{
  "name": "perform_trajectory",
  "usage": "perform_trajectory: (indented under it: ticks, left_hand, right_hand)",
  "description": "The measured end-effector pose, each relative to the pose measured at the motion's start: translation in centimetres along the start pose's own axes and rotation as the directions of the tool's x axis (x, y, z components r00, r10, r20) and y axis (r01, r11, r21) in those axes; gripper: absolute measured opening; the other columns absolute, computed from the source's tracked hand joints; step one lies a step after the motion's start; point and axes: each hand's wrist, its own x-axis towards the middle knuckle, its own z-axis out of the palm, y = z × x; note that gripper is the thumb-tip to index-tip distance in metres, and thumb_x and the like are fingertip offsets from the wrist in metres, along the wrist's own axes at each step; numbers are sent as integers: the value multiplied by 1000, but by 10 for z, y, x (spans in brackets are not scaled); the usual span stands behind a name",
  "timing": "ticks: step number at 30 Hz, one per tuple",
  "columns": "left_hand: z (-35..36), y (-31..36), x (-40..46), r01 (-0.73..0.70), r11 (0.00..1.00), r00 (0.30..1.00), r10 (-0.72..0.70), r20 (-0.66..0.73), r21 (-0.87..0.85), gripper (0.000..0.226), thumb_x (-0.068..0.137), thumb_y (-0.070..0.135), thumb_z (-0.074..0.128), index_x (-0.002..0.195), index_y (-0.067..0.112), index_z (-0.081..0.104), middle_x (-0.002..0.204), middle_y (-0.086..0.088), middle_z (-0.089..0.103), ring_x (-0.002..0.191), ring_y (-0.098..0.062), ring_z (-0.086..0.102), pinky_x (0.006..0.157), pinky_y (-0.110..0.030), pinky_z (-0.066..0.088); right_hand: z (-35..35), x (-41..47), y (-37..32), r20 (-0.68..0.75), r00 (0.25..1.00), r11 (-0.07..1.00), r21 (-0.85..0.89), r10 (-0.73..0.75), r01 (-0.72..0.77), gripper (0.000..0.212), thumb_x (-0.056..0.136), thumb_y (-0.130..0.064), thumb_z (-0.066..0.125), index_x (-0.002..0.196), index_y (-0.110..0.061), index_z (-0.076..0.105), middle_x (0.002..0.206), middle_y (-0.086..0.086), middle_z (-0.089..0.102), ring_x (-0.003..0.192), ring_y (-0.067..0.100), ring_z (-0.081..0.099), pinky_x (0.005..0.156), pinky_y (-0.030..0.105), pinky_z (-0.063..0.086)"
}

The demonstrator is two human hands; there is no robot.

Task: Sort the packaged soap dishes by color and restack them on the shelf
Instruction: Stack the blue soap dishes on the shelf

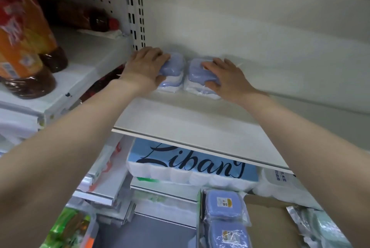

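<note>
Two short stacks of blue packaged soap dishes stand side by side at the back left corner of the white shelf (pixel 180 119). My left hand (pixel 144 65) grips the left stack (pixel 174 67) from its left side, fingers curled over the top. My right hand (pixel 226 77) holds the right stack (pixel 197 73) from the right, fingers over the top and thumb at the front. Down below, more blue packaged soap dishes (pixel 223 203) lie in a cardboard box (pixel 264 223), with pale green packaged ones (pixel 324 229) at its right side.
A perforated upright post (pixel 136 7) borders the shelf on the left. The neighbouring left shelf carries dark bottles with orange labels (pixel 24 47). Under the shelf lies a blue pack of paper rolls (pixel 190 165). Green packets (pixel 68 227) sit at the lower left.
</note>
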Motion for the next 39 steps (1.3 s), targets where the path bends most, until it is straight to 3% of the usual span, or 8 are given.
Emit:
perform_trajectory:
  ticks: [6,9,11,15,22,27,35,39]
  left_hand:
    - [13,0,7,-18,1000,1000,18,7,4,70,90,36,62,150,25,27,155,-2,27,142,-32,20,115,-44,18]
    - [18,1,18,-54,997,998,52,40,49,77,87,47,62,150,26,23,154,0,24,141,-32,19,115,-48,19]
    - [22,-1,23,-86,993,996,82,45,79,84,81,50,67,149,26,23,152,-2,26,138,-33,22,113,-49,22]
    - [28,-3,35,-102,990,994,99,41,98,89,77,45,74,148,24,26,147,-6,30,135,-35,26,111,-49,25]
    - [29,4,41,-82,991,996,80,24,109,86,80,46,71,148,24,23,148,-7,28,139,-35,20,114,-54,17]
    - [22,17,27,-38,996,999,40,-25,82,87,82,42,70,151,20,22,154,-13,23,145,-37,13,119,-51,6]
    - [-5,74,-30,-83,997,986,82,-142,-3,73,82,32,72,144,12,40,143,-19,43,135,-41,35,112,-51,28]
    - [-20,122,-81,-144,990,975,143,-171,7,65,83,33,70,139,11,46,137,-18,49,128,-39,42,105,-48,36]
  right_hand:
    - [12,-4,-5,-152,984,996,6,90,-90,53,87,-36,41,136,-18,52,127,14,52,117,40,47,98,47,42]
    - [17,-1,-4,-134,988,997,-11,78,-80,60,88,-47,36,139,-17,47,131,15,48,119,40,44,98,48,42]
    - [21,-1,-2,-93,994,997,-54,57,-62,70,85,-52,52,144,-17,40,138,16,42,127,41,38,102,49,40]
    - [28,2,4,-71,995,987,-139,69,-79,85,79,-32,75,150,-16,32,148,19,33,135,45,29,108,52,34]
    - [23,11,7,-66,994,966,-239,82,-95,86,78,-34,75,150,-17,31,147,17,35,135,41,32,97,50,41]
    - [10,-4,6,-90,995,956,-287,44,-68,85,82,-40,70,152,-17,27,151,17,31,138,40,31,107,50,31]
    - [-26,-85,11,-147,988,948,-317,-53,4,77,81,-31,73,144,0,41,138,23,50,125,43,49,103,49,40]
    - [-38,-154,19,-138,989,956,-292,-58,16,74,87,-33,69,146,0,38,139,25,49,128,44,46,106,51,38]
